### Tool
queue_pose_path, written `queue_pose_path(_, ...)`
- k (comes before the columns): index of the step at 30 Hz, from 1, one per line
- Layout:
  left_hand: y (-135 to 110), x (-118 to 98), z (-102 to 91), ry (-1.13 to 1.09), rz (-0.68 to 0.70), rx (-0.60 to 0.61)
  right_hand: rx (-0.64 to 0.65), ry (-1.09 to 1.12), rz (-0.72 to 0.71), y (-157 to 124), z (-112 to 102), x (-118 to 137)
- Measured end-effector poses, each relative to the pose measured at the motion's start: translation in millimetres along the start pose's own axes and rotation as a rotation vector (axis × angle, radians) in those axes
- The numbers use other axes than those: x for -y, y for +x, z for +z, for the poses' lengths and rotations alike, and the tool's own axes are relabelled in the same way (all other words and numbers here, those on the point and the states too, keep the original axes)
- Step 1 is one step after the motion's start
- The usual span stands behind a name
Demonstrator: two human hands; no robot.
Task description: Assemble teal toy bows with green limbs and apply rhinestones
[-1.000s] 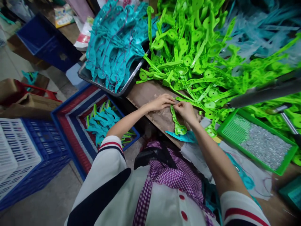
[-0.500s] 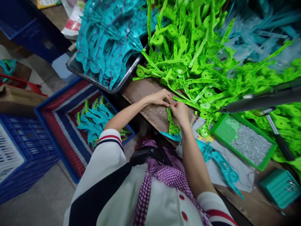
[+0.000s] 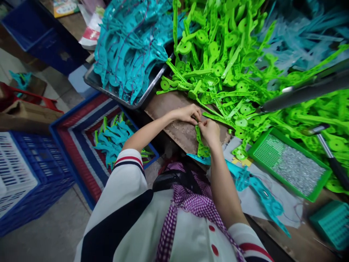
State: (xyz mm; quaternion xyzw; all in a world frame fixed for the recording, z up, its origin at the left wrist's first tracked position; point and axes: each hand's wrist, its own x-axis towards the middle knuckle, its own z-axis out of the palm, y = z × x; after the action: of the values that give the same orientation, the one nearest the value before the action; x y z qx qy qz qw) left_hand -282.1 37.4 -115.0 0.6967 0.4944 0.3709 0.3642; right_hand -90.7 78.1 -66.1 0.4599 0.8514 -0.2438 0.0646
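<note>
Over the brown bench (image 3: 174,136), both hands meet at one bright green plastic part (image 3: 201,147), long and narrow with a wider lower end. My left hand (image 3: 191,113) pinches its upper end with bent fingers. From the other side, my right hand (image 3: 209,131) grips the same end, thumb and fingertips pressed together. Whatever small piece may sit between the fingertips is hidden. Below the right forearm lie turquoise plastic parts (image 3: 265,198) on a pale sheet, partly covered by the arm.
A heap of green parts (image 3: 218,69) covers the bench's back. Turquoise parts (image 3: 128,54) fill a dark tray (image 3: 89,80) at left. A green box (image 3: 311,196) of small metal pieces, a hammer (image 3: 329,153) and a dark tool arm (image 3: 305,91) are at right. A striped, blue-rimmed crate (image 3: 64,160) stands below left.
The whole view has shifted slightly, so the surroundings appear a little further right. Both hands keep their hold on the green part, with hardly any movement.
</note>
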Motion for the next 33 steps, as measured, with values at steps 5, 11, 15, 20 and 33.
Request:
queue_pose_path(5, 8, 5, -1.4, 0.044, -0.054, 0.045, 0.043, -0.005, -0.038, 9, -2, -3)
queue_pose_path(11, 8, 2, 5.8, 0.226, -0.172, 0.045, 0.061, 0.059, -0.049, 8, -5, -8)
queue_pose_path(15, 3, -6, 10.7, 0.254, -0.245, 0.004, -0.050, 0.118, -0.068, -13, -8, -18)
queue_pose_path(20, 2, -8, 12.3, 0.279, -0.271, -0.002, -0.065, -0.030, -0.205, -45, 4, -9)
queue_pose_path(33, -6, -9, 15.5, 0.236, -0.192, -0.075, 0.074, -0.107, -0.353, -55, 4, -11)
